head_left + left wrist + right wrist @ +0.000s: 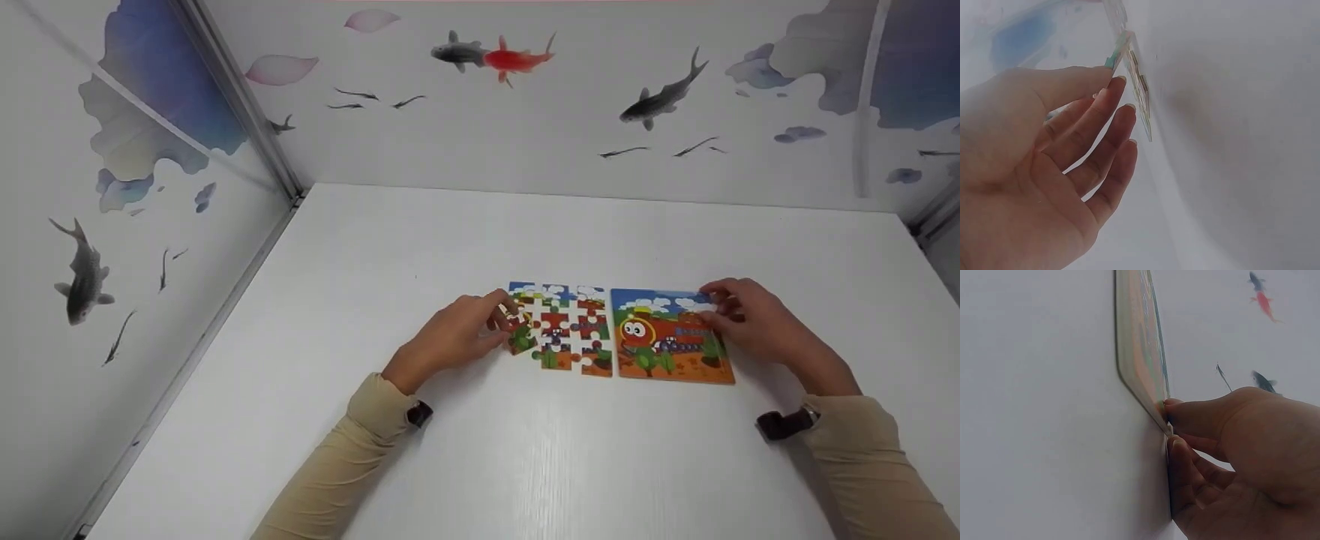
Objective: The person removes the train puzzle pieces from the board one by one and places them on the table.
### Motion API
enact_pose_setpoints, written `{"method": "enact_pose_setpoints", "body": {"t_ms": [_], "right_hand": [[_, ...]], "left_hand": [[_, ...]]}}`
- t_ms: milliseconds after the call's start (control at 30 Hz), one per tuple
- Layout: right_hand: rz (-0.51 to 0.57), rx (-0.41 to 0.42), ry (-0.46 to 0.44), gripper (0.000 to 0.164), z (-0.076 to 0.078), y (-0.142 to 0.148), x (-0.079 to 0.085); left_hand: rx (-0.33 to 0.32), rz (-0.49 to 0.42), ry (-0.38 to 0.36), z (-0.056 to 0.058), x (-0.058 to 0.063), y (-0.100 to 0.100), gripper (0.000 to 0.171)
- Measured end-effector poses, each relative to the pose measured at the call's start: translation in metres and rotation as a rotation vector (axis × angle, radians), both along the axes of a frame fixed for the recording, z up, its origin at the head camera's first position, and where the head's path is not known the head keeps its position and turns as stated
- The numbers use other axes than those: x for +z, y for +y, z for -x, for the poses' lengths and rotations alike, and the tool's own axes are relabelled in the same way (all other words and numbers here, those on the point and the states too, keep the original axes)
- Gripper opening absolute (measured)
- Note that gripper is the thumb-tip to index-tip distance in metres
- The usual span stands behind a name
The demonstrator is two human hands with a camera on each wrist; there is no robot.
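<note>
On the white table lie jigsaw puzzle pieces point(556, 324), fitted loosely into columns with white gaps between some of them. At their left edge my left hand point(466, 330) pinches a green-and-red puzzle piece point(521, 339), which sits slightly tilted against its neighbours. The left wrist view shows the thumb and index fingertip of that hand point(1067, 129) on the piece's edge. Right of the pieces lies a square picture board point(660, 352) with a cartoon train. My right hand point(754, 322) holds its upper right part, thumb on the face and fingers at the edge.
The white tabletop point(487, 465) extends around the pieces and the board. White panels with painted fish point(517, 60) stand along the back and left sides. A dark strap point(784, 424) is on the right wrist, below the sleeve.
</note>
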State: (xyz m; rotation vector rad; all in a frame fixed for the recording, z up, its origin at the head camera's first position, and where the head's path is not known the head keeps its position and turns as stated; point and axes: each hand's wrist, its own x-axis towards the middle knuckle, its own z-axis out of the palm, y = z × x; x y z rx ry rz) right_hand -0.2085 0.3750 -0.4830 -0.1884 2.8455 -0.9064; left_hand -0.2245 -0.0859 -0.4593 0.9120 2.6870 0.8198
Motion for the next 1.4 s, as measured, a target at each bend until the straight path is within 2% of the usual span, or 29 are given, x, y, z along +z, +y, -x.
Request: {"method": "enact_pose_setpoints", "body": {"t_ms": [233, 400, 500, 633, 1000, 1133, 1400], "right_hand": [[-0.002, -0.006, -0.010, 0.053, 0.0002, 0.0013, 0.0006], [0.000, -0.012, -0.013, 0.053, -0.0006, 0.0015, -0.0008], [0.000, -0.012, -0.015, 0.053, -0.0009, 0.0015, -0.0009], [-0.001, -0.006, -0.013, 0.052, -0.0009, 0.0011, 0.0010], [-0.005, 0.003, 0.005, 0.049, -0.0038, 0.0000, 0.0017], [-0.005, 0.003, 0.001, 0.050, -0.0035, 0.0005, 0.0008], [-0.003, -0.002, -0.010, 0.052, -0.0016, 0.0010, 0.0010]], "left_hand": [[-0.021, -0.010, -0.035, 0.0025, 0.0003, -0.0022, 0.028], [-0.015, 0.046, -0.031, 0.0013, -0.0032, -0.0002, 0.028], [-0.008, 0.094, -0.030, -0.0015, -0.0040, 0.0014, 0.035], [-0.032, 0.123, -0.042, -0.0044, -0.0038, 0.0039, 0.046], [-0.130, 0.076, -0.084, -0.0042, -0.0025, 0.0040, 0.032], [-0.134, 0.086, -0.103, -0.0052, -0.0014, 0.0047, 0.030], [-0.119, 0.089, -0.066, -0.0066, -0.0023, 0.0047, 0.032]]}}
